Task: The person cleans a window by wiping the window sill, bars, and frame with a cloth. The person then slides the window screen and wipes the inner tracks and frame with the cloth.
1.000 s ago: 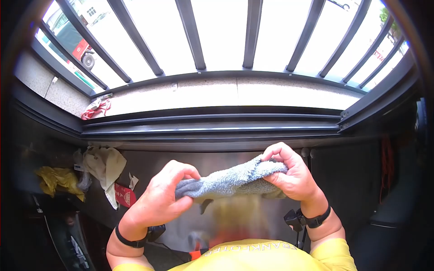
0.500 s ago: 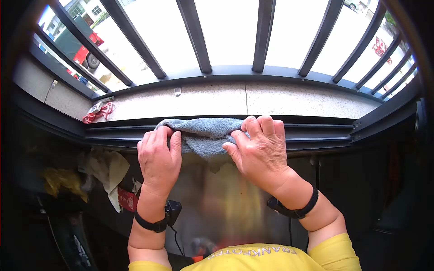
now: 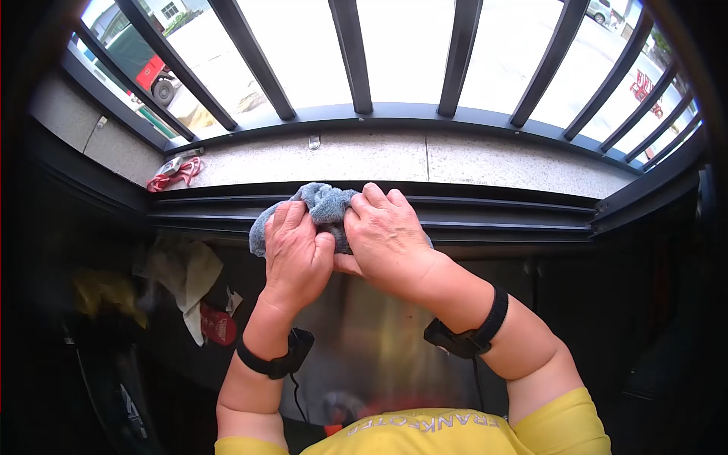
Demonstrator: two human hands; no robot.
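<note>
A grey-blue cloth (image 3: pixel 323 203) lies bunched on the dark window track (image 3: pixel 500 214), pressed there by both hands. My left hand (image 3: pixel 297 254) is closed on the cloth's left part, its fingers curled over the fabric. Close beside it, my right hand (image 3: pixel 390 235) grips the right part, with the fingertips hidden against the cloth. Part of the cloth sticks out to the left of my left hand, and a small bit shows under my right wrist side.
Dark vertical bars (image 3: pixel 350 57) stand beyond a pale stone sill (image 3: pixel 379 158). A red-and-white cord (image 3: pixel 176 173) lies at the sill's left end. Below left are a cream cloth (image 3: pixel 182 277), a yellow cloth (image 3: pixel 110 294) and a red packet (image 3: pixel 218 324).
The cloth, first held up stretched between my hands, was lowered onto the track. Since then it has bunched up, and my hands have come closer together, the right one moving left.
</note>
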